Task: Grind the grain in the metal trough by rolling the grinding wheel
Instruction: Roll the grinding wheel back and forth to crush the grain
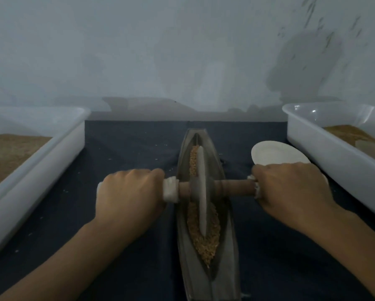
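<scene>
1. Head view: boat-shaped metal trough (206,213) lying lengthwise on a dark blue cloth (128,144), pointed far end toward the wall (182,51), near end running off the bottom edge.
2. Grinding wheel (202,192) standing upright on edge in the trough's groove, roughly at mid-length, thin rim facing the camera.
3. Brown wooden axle (232,187) passing through the wheel's hub, crossing the trough at right angles and sticking out over both sides.
4. Left hand (130,192) curled tight round the left end of the axle, over a white cloth wrap (171,190); knuckles up, forearm coming in from the lower left.
5. Right hand (290,192) closed round the right end of the axle, a bit of white wrap showing at the fingers; forearm coming in from the lower right.
6. Grain (204,235) lying in the groove as a tan, coarse strip: a narrow band beyond the wheel, a wider heap on the near side, touching the wheel on both faces.
7. Small white plate (273,153) on the cloth just right of the trough, partly hidden behind the right hand.
8. Left white plastic tub (58,140) at the frame's left edge, holding a brown granular layer.
9. Right white plastic tub (334,157) at the frame's right edge, just beside the plate, with brown material inside too.
10. Pale specks scattered on the cloth around the trough.
</scene>
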`<move>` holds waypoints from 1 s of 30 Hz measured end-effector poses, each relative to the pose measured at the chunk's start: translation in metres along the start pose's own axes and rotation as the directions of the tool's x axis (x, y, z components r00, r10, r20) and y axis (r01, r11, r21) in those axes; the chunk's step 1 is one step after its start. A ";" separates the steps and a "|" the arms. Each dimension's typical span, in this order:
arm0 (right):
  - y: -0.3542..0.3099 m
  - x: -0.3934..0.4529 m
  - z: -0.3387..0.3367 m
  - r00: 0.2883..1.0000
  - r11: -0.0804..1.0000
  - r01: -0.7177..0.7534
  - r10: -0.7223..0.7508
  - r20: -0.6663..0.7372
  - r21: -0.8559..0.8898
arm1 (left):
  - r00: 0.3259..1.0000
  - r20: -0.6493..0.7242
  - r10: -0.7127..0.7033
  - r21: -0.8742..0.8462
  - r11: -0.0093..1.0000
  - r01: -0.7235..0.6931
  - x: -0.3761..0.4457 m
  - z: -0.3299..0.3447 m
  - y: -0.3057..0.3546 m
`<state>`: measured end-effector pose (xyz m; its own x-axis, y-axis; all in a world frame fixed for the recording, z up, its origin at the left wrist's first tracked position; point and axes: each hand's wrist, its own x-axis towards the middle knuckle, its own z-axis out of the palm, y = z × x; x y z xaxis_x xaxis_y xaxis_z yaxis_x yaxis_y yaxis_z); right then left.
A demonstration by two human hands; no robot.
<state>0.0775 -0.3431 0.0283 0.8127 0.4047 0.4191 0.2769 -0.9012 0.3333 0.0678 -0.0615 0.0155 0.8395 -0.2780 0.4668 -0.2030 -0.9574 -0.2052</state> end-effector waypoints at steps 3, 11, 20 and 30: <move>0.000 0.019 0.009 0.999 0.999 -0.016 0.018 0.039 -0.048 | 0.998 -0.028 -0.063 -0.033 0.998 0.062 0.011 0.007 0.002; 0.007 0.064 0.037 0.994 0.992 -0.113 0.113 -0.002 -0.061 | 0.991 -0.116 -0.067 0.049 0.996 0.073 0.065 0.028 0.001; -0.001 -0.010 0.008 0.995 0.999 -0.051 0.051 0.082 -0.004 | 0.999 -0.038 0.028 0.010 1.000 -0.027 0.004 -0.004 0.005; 0.005 0.062 0.035 0.995 0.994 -0.087 0.084 -0.047 -0.070 | 0.989 -0.106 -0.099 0.008 0.995 0.101 0.058 0.033 0.001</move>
<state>0.1475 -0.3276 0.0259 0.8080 0.3348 0.4849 0.1686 -0.9199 0.3541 0.1326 -0.0762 0.0139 0.7972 -0.1883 0.5736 -0.1134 -0.9799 -0.1640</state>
